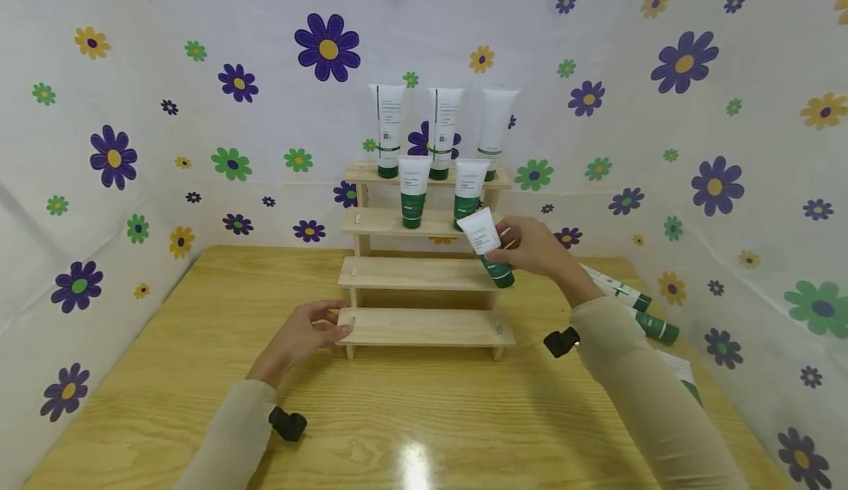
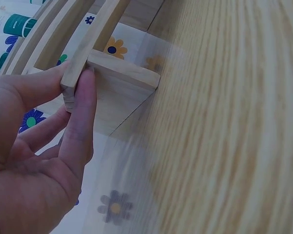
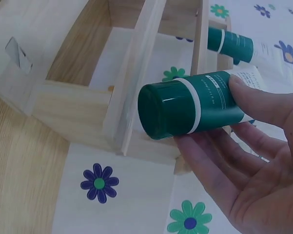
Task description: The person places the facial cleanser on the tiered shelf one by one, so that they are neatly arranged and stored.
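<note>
My right hand (image 1: pixel 530 246) grips a white-and-green squeeze tube (image 1: pixel 483 236), tilted in the air in front of the right end of a stepped wooden rack (image 1: pixel 424 273). In the right wrist view the thumb and fingers wrap the tube's body, and its green cap (image 3: pixel 158 109) points away from the palm. My left hand (image 1: pixel 308 335) pinches the left end of the rack's lowest shelf (image 2: pixel 85 61) between thumb and fingers. Two similar tubes (image 1: pixel 414 190) stand upright on the second shelf from the top. Three taller white tubes (image 1: pixel 389 126) stand along the top shelf.
At the table's right side, partly behind the right forearm, lie several tubes (image 1: pixel 656 326). A flower-patterned white cloth (image 1: pixel 265 122) hangs behind and beside the wooden table (image 1: pixel 371 424).
</note>
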The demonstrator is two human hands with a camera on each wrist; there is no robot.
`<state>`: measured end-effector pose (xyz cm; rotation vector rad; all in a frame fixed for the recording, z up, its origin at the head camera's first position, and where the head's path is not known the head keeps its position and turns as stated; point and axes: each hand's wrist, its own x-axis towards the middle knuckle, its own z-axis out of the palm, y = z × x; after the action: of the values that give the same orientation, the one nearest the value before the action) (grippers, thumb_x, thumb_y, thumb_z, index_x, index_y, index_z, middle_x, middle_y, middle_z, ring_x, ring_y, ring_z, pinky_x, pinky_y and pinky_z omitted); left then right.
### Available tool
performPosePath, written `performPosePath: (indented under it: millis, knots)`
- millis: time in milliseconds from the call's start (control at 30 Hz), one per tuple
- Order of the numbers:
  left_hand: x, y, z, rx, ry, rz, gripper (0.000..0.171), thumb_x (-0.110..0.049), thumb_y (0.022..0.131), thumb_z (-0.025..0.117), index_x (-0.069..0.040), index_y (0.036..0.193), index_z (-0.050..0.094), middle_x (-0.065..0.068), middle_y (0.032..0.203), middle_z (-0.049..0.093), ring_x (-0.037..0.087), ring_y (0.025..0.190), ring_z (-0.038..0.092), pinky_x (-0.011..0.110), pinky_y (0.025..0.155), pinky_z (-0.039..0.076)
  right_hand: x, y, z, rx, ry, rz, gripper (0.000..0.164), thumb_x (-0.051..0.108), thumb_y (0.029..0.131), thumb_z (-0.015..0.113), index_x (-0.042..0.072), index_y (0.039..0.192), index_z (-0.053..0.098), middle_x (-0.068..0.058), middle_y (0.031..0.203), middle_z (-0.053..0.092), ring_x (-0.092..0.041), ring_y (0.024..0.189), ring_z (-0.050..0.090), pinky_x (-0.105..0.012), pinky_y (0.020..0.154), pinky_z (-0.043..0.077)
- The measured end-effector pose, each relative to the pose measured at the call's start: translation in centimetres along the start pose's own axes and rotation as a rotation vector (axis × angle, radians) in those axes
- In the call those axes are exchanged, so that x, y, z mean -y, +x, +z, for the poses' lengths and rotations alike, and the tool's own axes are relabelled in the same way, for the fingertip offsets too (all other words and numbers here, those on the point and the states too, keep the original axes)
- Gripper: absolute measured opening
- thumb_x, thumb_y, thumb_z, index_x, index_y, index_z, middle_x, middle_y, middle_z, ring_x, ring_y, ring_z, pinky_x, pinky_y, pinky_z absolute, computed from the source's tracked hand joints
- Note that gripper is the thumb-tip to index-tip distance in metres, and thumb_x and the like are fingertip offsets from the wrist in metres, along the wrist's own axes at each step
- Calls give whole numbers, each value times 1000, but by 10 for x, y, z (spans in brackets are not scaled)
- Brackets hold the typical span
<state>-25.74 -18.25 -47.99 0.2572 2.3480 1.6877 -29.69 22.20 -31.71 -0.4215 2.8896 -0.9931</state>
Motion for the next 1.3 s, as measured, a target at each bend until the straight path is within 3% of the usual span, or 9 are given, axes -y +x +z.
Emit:
performPosePath:
  millis: [367,500,667,933,1067,1300]
  knots:
    - [0,-2,0,-5,-5,9,63,-20,95,76,1,148,49,22,120,62,18,97,71,35,82,65,16,8,27,-84,144,-44,41,16,95,76,-3,127,59,-25,122,69,-37,110,69,-41,83,65]
    - [1,-1,1,-5,-13,15,63,-19,95,76,2,148,49,22,118,62,18,97,71,35,80,66,21,9,37,-123,195,-52,43,18,95,76,-1,130,59,-22,126,68,-36,114,68,-44,91,63]
    - [0,1,2,5,-31,31,65,-22,94,77,2,148,49,22,120,62,19,99,71,35,82,66,27,11,45,-179,201,-74,44,18,94,78,0,129,60,-20,126,68,-35,111,69,-48,97,60]
    - [0,-2,-1,-6,-42,-1,65,-23,95,77,-1,150,48,20,120,59,17,98,70,35,84,65,37,17,65,-169,253,-99,44,20,95,77,1,130,58,-18,127,69,-33,113,69,-46,102,58]
    - [-3,0,2,33,-53,20,69,-27,95,77,0,151,46,21,122,58,18,101,69,36,86,65,34,19,74,-206,246,-113,43,17,94,78,1,129,58,-19,124,70,-34,112,70,-47,101,58]
    - [-1,0,3,12,-33,11,65,-22,95,76,0,149,48,20,120,59,16,99,70,35,84,65,38,24,91,-219,271,-205,42,13,94,77,-1,128,57,-21,124,70,-34,113,70,-44,100,59]
